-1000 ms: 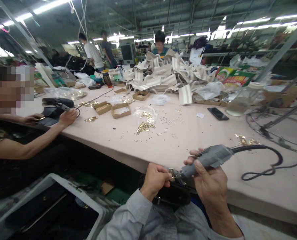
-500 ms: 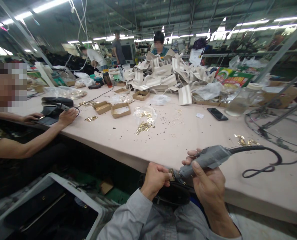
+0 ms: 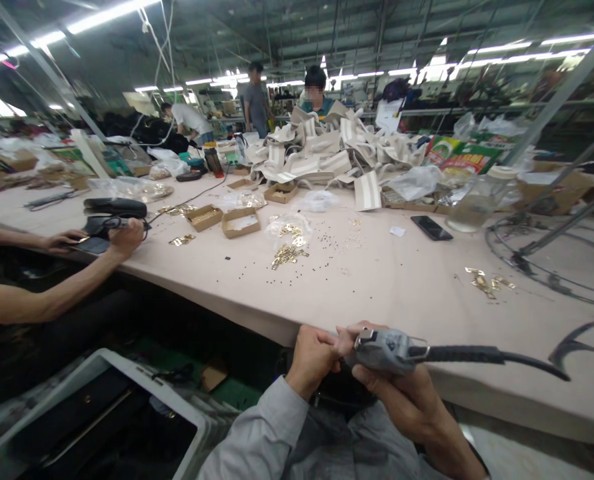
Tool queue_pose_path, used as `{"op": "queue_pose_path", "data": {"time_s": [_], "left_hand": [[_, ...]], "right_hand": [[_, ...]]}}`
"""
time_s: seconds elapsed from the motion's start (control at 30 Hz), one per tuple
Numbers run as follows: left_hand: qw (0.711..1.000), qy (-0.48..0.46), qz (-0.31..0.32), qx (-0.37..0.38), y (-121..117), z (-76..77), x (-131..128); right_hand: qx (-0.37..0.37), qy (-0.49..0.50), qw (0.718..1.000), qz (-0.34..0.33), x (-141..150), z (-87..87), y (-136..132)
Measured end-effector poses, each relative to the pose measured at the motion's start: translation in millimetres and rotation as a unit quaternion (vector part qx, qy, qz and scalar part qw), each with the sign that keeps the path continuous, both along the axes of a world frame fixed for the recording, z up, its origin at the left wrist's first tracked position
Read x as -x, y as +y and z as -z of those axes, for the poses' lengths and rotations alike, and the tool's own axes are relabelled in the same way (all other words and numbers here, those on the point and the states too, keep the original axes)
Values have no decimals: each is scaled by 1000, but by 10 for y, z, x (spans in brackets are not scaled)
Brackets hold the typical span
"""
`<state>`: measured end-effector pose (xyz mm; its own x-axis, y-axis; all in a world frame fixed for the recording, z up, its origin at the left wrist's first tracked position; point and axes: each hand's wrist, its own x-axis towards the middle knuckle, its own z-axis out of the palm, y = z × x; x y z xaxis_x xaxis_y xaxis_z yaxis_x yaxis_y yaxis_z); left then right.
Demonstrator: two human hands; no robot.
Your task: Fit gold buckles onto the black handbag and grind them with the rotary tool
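Note:
My right hand [image 3: 401, 393] is wrapped round a grey corded power tool [image 3: 384, 348], held level just below the table's front edge. Its black cord [image 3: 481, 355] runs off to the right. My left hand [image 3: 313, 359] is closed in a pinch against the tool's front end; whatever it pinches is hidden by the fingers. Both hands sit over a dark object in my lap. A heap of small gold metal pieces [image 3: 289, 253] lies on the pale pink table [image 3: 391, 280], and a few more gold pieces [image 3: 487, 281] lie to the right.
A person on the left [image 3: 51, 293] works at a black bag with a tool. Open cardboard boxes [image 3: 240, 221], a black phone [image 3: 431, 227], a clear jar [image 3: 474, 200] and a pile of striped fabric [image 3: 327, 153] stand farther back. A wire fan guard [image 3: 551, 260] lies at right. People stand behind.
My right hand has dropped and turned the tool level, bringing it closer to me. The small gold piece seen in my left fingers earlier is now hidden. The view tilted slightly.

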<state>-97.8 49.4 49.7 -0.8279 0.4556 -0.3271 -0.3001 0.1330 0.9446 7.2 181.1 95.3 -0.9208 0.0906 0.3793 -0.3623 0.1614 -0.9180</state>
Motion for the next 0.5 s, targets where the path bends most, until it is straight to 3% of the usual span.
{"op": "queue_pose_path", "data": {"time_s": [0.1,0.3,0.4,0.5], "left_hand": [[1000,8,4,-26,26,-38,-31],[999,15,34,-24,67,-1,-87],[1000,-11,27,8,33,55,-74],[999,-24,4,32,-12,101,-63]], "right_hand": [[-48,8,995,-88,19,-93,85],[4,-39,986,-164,25,-165,118],[112,-26,986,-124,7,-202,151],[259,28,965,0,64,-230,317]]}}
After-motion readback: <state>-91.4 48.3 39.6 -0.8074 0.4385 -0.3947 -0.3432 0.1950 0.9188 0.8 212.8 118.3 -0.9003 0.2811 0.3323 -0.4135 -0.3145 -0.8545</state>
